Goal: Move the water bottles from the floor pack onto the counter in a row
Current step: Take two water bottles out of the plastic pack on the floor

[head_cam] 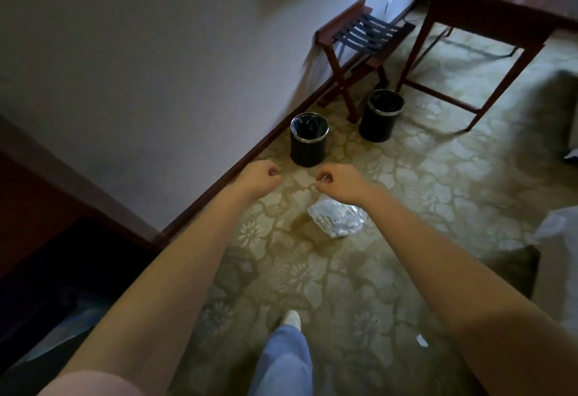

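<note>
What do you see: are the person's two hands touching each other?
Apart. The head view shows a strip of carpet between the left hand and the right hand; no fingers meet.

Left hand (260,178) and right hand (340,183) fisted, empty, outstretched, close together.
</note>
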Demonstrator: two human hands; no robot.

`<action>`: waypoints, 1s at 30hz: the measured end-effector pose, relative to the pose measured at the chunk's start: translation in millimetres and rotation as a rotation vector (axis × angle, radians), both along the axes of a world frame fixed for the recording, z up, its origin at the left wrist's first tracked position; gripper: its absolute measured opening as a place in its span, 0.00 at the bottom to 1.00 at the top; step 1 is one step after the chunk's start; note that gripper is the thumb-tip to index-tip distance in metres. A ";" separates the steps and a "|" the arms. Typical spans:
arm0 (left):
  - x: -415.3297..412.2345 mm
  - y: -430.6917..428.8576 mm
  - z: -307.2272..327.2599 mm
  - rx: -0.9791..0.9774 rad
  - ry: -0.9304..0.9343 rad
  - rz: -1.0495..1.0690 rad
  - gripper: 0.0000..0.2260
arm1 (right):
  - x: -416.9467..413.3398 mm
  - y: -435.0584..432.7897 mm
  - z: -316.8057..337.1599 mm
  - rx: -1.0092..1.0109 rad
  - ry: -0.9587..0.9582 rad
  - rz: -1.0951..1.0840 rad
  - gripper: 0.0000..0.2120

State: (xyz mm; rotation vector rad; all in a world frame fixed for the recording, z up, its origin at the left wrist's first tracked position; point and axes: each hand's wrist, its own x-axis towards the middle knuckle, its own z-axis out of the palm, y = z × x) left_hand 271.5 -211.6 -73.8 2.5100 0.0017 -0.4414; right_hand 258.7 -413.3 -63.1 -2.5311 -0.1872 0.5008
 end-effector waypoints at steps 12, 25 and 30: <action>173.7 -186.5 -35.8 -0.074 0.184 -0.131 0.15 | 136.4 -181.2 -16.2 -0.133 0.147 -0.098 0.16; 314.5 -379.7 -41.5 -0.142 0.211 0.056 0.14 | 324.0 -373.9 -16.7 -0.121 0.126 0.088 0.13; 387.6 -374.9 -63.8 -0.118 0.203 0.180 0.12 | 412.2 -369.1 -34.6 -0.256 0.059 0.309 0.14</action>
